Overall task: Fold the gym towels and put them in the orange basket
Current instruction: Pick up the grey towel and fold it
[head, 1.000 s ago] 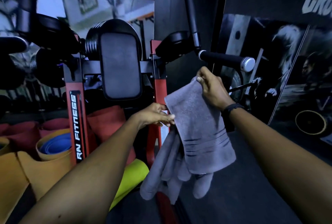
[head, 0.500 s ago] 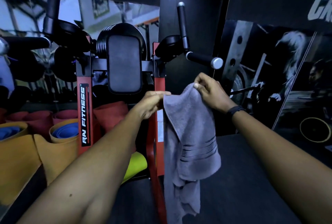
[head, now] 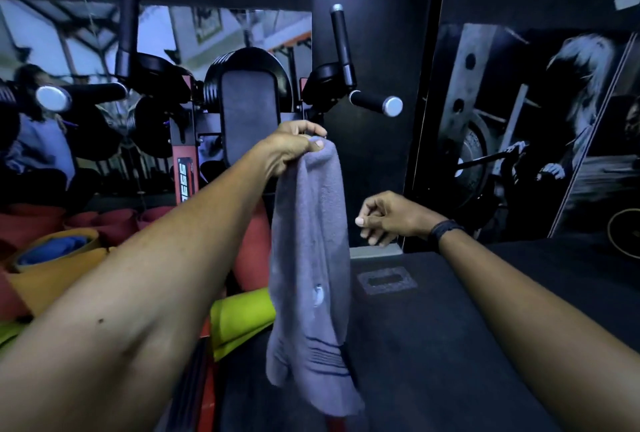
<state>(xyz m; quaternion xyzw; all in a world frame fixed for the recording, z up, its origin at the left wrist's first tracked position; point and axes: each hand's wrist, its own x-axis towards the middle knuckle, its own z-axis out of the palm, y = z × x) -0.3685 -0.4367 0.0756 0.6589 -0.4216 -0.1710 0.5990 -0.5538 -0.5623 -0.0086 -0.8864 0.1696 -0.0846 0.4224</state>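
We held the grey gym towel (head: pixel 310 258) by its top end alone, our left hand (head: pixel 294 151) bunched around the gathered cloth with thumb and fingers clamped on it, so that the whole length hung straight down from the grip as a narrow doubled strip; we judged this let its own weight pull the layers flat before the next fold. The striped border sat far below the grip, near the hanging end. Our right hand (head: pixel 388 218) held nothing: it hovered just right of the towel and well below the grip, fingers loosely curled with thumb and forefinger near each other, apart from the cloth, placed, we thought, to catch the lower part and bring it up. Directly behind the grip stood the red-and-black exercise station (head: pixel 249 116) with its dark back pad, and its padded handle (head: pixel 375 102) jutted out above and to the right of the grip, close enough that a wide swing of the towel might brush it. Below and left of the grip lay rolled mats (head: pixel 52 251) in orange, red and blue, and a lime-green mat (head: pixel 242 317) just beside the hanging cloth. The dark platform (head: pixel 450 327) spread below to the right. We could not see the orange basket from here.
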